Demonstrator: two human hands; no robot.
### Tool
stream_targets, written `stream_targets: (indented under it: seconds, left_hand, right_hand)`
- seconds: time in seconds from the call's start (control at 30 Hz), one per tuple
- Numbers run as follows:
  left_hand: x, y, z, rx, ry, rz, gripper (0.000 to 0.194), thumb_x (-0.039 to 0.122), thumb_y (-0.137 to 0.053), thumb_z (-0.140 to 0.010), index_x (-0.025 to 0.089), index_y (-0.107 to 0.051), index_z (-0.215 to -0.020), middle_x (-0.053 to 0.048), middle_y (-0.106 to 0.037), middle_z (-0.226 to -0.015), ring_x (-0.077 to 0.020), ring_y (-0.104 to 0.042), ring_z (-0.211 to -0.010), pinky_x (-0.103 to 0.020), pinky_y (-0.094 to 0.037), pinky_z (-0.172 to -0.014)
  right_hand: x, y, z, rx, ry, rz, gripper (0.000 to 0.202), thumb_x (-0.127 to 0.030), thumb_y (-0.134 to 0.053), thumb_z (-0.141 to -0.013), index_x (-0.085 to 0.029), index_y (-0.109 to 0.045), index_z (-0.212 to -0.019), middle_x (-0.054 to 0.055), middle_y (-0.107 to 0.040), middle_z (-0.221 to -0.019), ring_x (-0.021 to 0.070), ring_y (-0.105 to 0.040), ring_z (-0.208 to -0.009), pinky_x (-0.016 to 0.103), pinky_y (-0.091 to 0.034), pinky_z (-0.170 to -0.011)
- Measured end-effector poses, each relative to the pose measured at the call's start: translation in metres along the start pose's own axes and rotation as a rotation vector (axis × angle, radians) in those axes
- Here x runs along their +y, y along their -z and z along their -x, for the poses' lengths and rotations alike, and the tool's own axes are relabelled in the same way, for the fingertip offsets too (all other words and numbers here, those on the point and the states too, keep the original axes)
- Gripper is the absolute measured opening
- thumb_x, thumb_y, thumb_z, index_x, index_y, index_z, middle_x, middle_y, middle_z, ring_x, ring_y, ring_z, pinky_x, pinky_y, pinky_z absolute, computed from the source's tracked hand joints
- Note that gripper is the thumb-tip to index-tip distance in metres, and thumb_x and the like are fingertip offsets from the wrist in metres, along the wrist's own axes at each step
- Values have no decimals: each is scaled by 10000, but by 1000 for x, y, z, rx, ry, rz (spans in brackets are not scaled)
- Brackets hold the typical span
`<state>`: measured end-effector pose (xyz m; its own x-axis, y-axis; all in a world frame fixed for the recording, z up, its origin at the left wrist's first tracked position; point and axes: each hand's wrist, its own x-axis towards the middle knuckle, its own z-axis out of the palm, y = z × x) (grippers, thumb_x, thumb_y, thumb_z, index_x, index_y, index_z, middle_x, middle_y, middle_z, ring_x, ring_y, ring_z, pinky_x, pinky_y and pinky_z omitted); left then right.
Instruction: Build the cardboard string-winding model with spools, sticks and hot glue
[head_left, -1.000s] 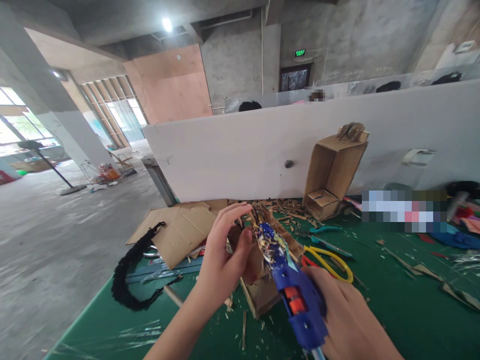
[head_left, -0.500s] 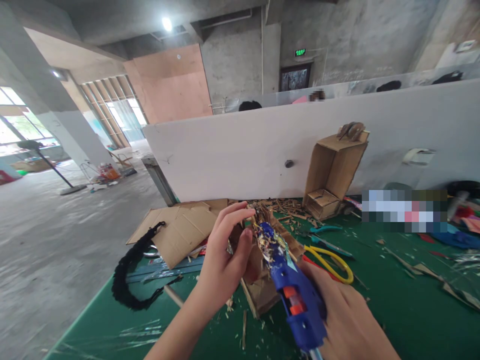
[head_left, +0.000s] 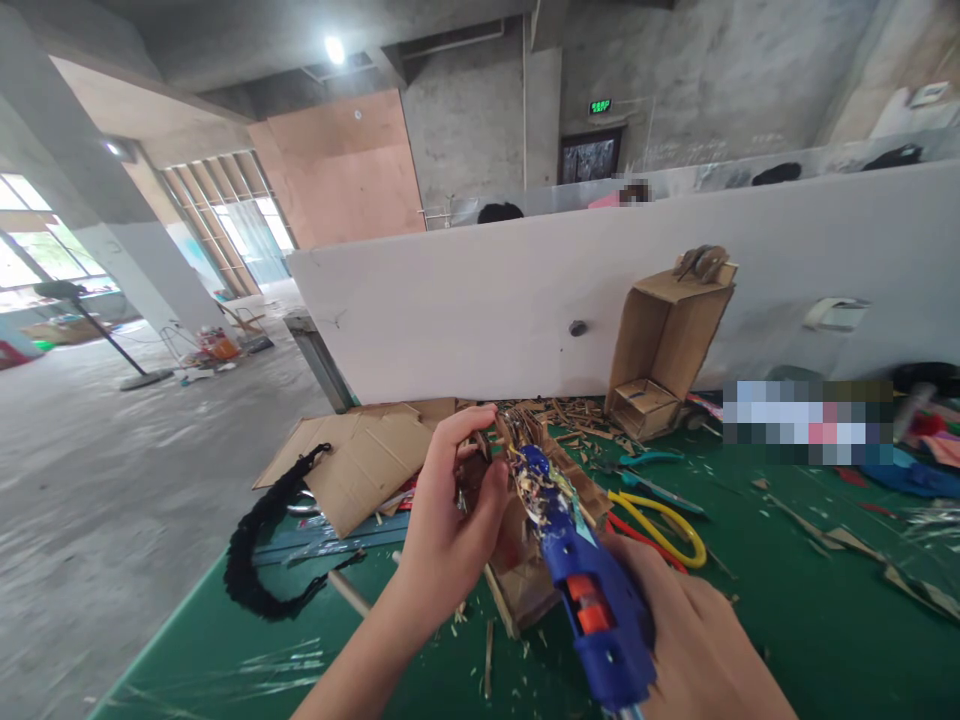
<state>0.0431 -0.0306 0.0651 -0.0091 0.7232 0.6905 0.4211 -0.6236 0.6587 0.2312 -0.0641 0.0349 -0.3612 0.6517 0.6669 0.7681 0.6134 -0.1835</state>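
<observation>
My right hand (head_left: 694,615) is wrapped round a blue hot glue gun (head_left: 574,560), its orange glue-stick part showing through the side opening. Cardboard scraps and glue cling to the gun's front end, which points away from me over a brown cardboard piece (head_left: 523,595). On the left of this piece, my left hand (head_left: 442,520) is closed with bent fingers and thumb at its far part. The gun and my fingers hide much of the cardboard and the nozzle tip.
Flat cardboard sheets (head_left: 375,465), a black fuzzy strip (head_left: 244,560) and a stick (head_left: 349,592) lie left on the green table (head_left: 202,650). At right are yellow-handled scissors (head_left: 694,545) and teal pliers (head_left: 652,458). A cardboard stand (head_left: 667,340) leans by the white partition (head_left: 450,310).
My left fingers have bent a little more round the far part of the cardboard. The glue gun has barely shifted in my right hand.
</observation>
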Motion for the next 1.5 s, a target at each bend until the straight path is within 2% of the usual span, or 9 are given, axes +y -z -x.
stream_targets:
  seconds: [0.07, 0.17, 0.53, 0.77, 0.93, 1.07, 1.17, 1.37, 1.5]
  left_hand:
    - [1, 0, 0, -3, 26, -20, 363, 149, -449, -894, 236, -438, -1247, -88, -506, -1229, -208, -475, -1173, -372, -456, -936]
    - [3, 0, -3, -20, -12, -49, 342, 138, -441, -890, 227, -477, -1219, -87, -496, -1235, -202, -478, -1157, -379, -441, -949]
    - [1, 2, -2, -48, 0, -6, 284, 135, -433, -904, 261, -515, -1145, -80, -468, -1290, -213, -463, -1203, -408, -411, -980]
    - [3, 1, -2, -34, -17, -9, 246, 137, -440, -895, 241, -535, -1096, -84, -486, -1263, -212, -468, -1195, -405, -418, -976]
    - [3, -1, -2, 10, 10, -24, 336, 157, -463, -885, 227, -477, -1214, -95, -501, -1245, -205, -482, -1169, -380, -437, -952]
    - [3, 0, 0, -6, 3, -71, 359, 163, -450, -887, 238, -492, -1235, -92, -472, -1272, -218, -483, -1159, -400, -432, -956]
    - [2, 1, 1, -18, 30, -69, 365, 163, -446, -892, 266, -490, -1239, -81, -468, -1260, -206, -527, -1076, -394, -461, -908]
    - [-1, 0, -1, -11, 27, -78, 358, 155, -473, -878, 274, -507, -1214, -76, -499, -1212, -177, -564, -923, -361, -493, -798]
    - [2, 1, -3, -9, 4, -77, 342, 137, -478, -873, 263, -521, -1188, -81, -499, -1218, -192, -543, -1002, -351, -487, -810]
  right_hand:
    - [0, -1, 2, 15, -10, 17, 363, -138, -447, -736, -205, -607, -1054, 74, -709, -823, 205, -665, -620, 291, -530, -518]
    - [0, -2, 4, 24, -6, 18, 438, -127, -457, -720, -189, -591, -1132, 88, -715, -876, 216, -678, -674, 304, -550, -568]
    - [-2, 1, 3, 42, -4, 22, 365, -142, -443, -748, -192, -621, -1063, 84, -718, -863, 191, -663, -593, 275, -533, -514]
    - [-2, 0, 3, 31, -32, 12, 369, -150, -450, -738, -217, -624, -1057, 70, -717, -824, 199, -663, -579, 289, -540, -498]
    - [-2, 1, 1, 10, -41, -11, 355, -157, -457, -742, -228, -627, -1044, 65, -715, -811, 207, -665, -584, 298, -540, -498]
    - [-1, 3, -1, 4, -38, -27, 345, -160, -465, -739, -231, -619, -1039, 62, -718, -818, 200, -663, -572, 288, -535, -488]
    - [1, 3, -2, 14, -44, -32, 334, -173, -463, -735, -236, -610, -1028, 59, -719, -801, 203, -664, -564, 282, -524, -466]
    - [0, -2, -1, -7, -161, -48, 334, -178, -449, -730, -235, -578, -1033, 16, -700, -687, 190, -647, -495, 262, -499, -446]
    - [-2, -4, -2, 1, -197, -43, 252, -192, -448, -772, -235, -572, -987, 4, -707, -708, 181, -646, -486, 251, -486, -438]
